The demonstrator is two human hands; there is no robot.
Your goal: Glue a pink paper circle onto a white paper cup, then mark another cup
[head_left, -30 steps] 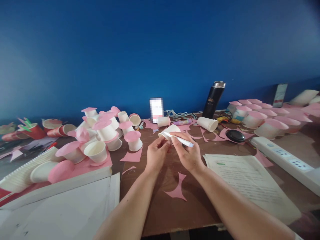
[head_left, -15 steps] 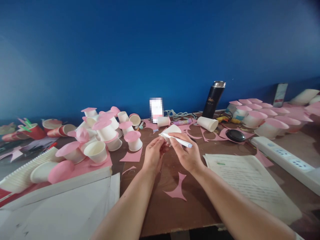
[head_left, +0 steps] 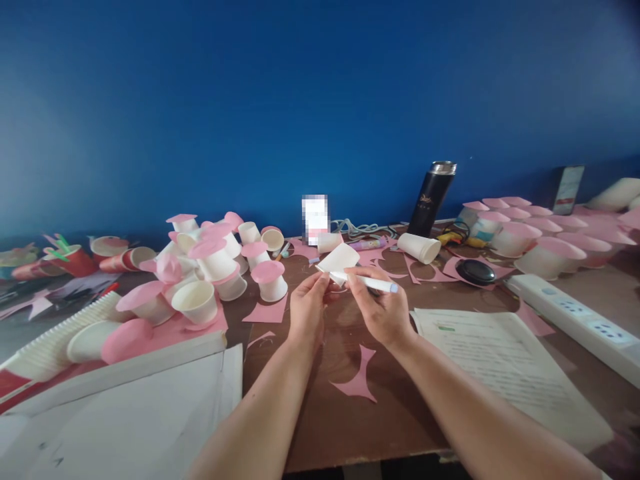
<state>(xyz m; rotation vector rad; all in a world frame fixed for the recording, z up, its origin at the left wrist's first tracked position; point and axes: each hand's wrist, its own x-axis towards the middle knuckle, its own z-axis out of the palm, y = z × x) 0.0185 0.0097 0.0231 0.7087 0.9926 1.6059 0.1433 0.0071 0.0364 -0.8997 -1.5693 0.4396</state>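
Near the middle of the table, my left hand (head_left: 309, 307) pinches the lower left edge of a small white piece (head_left: 342, 259), which looks like paper or part of a cup. My right hand (head_left: 383, 307) grips a white marker (head_left: 373, 282) with a pale blue end. The marker lies nearly level, its tip close to the white piece by my left fingertips. Whether the tip touches is too small to tell. A white cup (head_left: 420, 249) lies on its side beyond my right hand, and another (head_left: 329, 242) lies just behind the white piece.
White cups with pink discs (head_left: 267, 273) crowd the left; more (head_left: 550, 253) stand right. A black bottle (head_left: 433, 200), power strip (head_left: 575, 313), printed sheets (head_left: 505, 367) and black round object (head_left: 475, 271) are right. A pink scrap (head_left: 359, 381) lies in front. A phone (head_left: 315, 220) stands behind.
The white piece has tilted and shows more of its surface. The marker has turned more level, and my right hand has shifted slightly right. The whole view has moved a little.
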